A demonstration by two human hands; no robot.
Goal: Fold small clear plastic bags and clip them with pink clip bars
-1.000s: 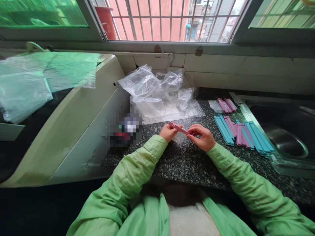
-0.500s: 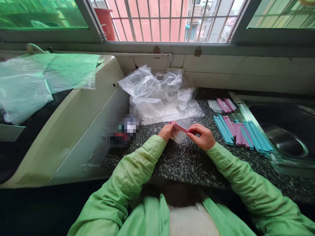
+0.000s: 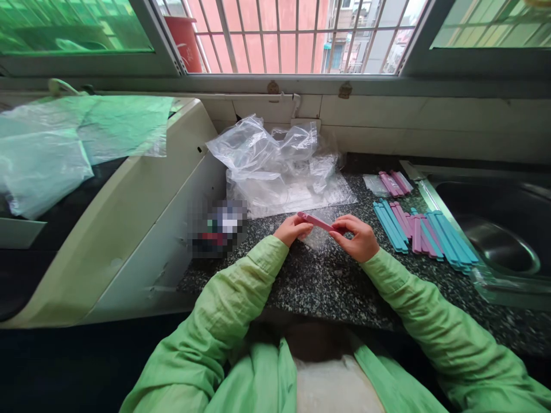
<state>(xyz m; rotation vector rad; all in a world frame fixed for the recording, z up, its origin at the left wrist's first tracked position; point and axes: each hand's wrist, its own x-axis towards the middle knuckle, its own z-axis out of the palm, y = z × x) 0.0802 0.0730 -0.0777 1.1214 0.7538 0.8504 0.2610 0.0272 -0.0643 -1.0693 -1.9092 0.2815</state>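
Note:
A slim pink bag clip is held slantwise above the dark speckled counter, its left end higher. My left hand grips it near the left end, thumb stretched along the lower side. Pinched between the thumb and fingers of my right hand is the clip's right end. Beneath it on the counter lies a small clear plastic piece, partly hidden. To the right of my right hand lie blue bag clips and pink bag clips in rows.
Crumpled clear plastic bags are heaped at the back. Pink clips rest beside a clear packet. A metal sink is on the right. A large pale machine stands left, next to a blurred-out object.
My left fingers have shifted slightly on the clip, and the thumb now points along its lower side. The clip has turned a little. My right hand keeps its pinch.

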